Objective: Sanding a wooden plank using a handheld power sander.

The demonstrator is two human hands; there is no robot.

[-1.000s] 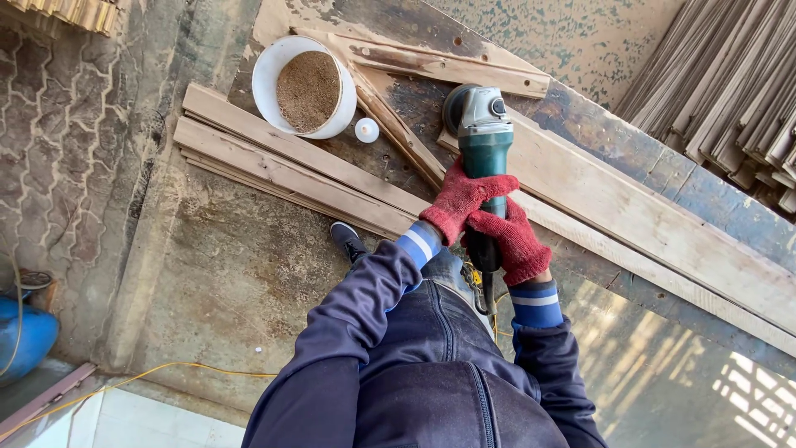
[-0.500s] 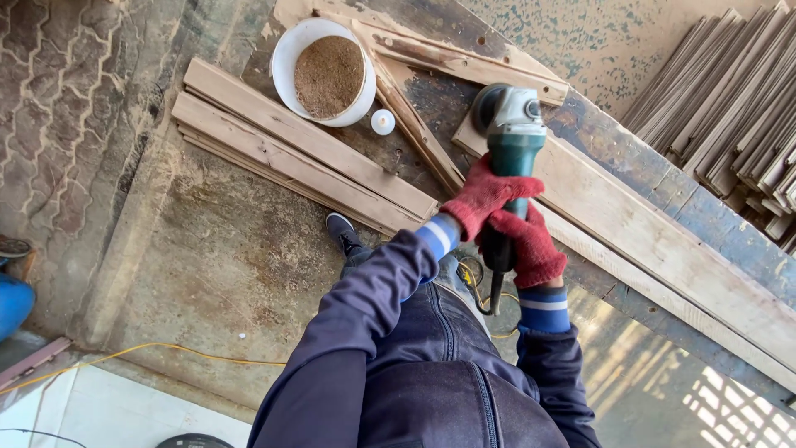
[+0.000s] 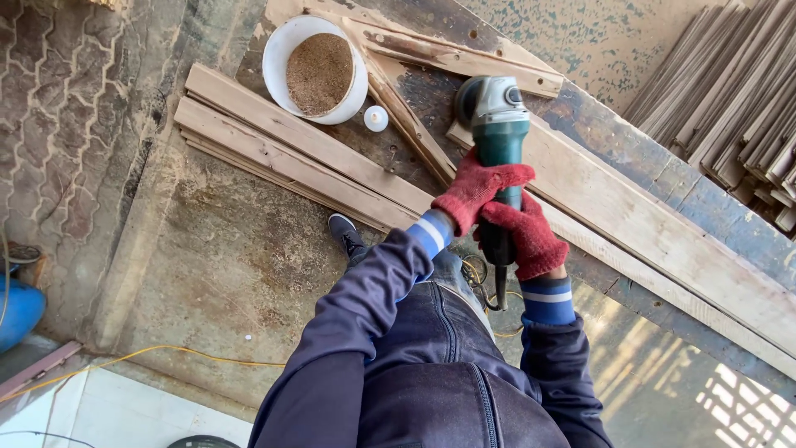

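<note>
Blue barrel peeking in at far left. White bucket sitting up top, full of brown sawdust; small white cap lying beside it. Left hand and right hand, red gloves, close together, both squeezing green grinder. Grinder disc resting on long plank. Looks like sanding step going on; next move needing firm grip, slow slide along wood.
</note>
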